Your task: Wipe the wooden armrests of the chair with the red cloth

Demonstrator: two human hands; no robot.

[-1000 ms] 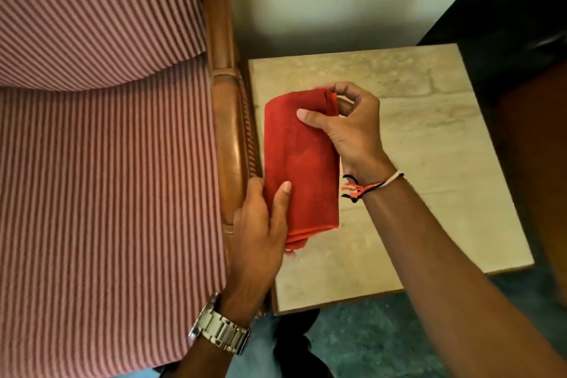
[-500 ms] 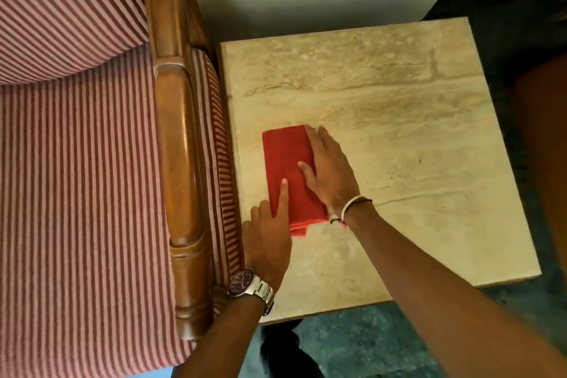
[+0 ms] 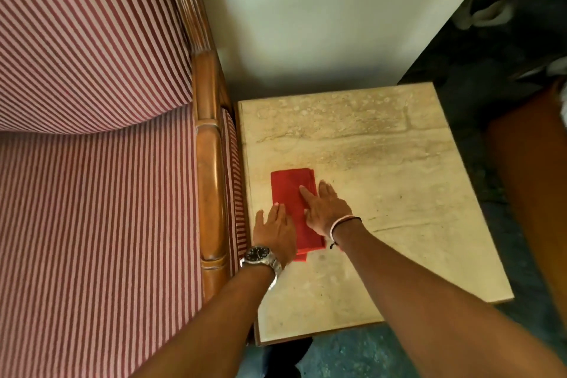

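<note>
The folded red cloth (image 3: 290,190) lies flat on the beige stone side table (image 3: 383,163), near its left edge. My left hand (image 3: 276,232), with a wristwatch, rests flat on the cloth's lower left part, fingers spread. My right hand (image 3: 326,209), with a thread bracelet at the wrist, lies flat on the cloth's right side, fingers extended. Neither hand grips the cloth. The wooden armrest (image 3: 210,175) of the red-and-white striped chair (image 3: 92,193) runs just left of the table.
A pale wall (image 3: 322,15) stands behind the table. Dark floor (image 3: 478,86) lies to the right and in front. A brown wooden surface (image 3: 530,193) fills the right edge. A dark shoe (image 3: 285,353) shows below the table's front edge.
The cloth was held up in both hands, then laid on the table. Both hands now lie flatter on it, and the view has pulled back and shifted right.
</note>
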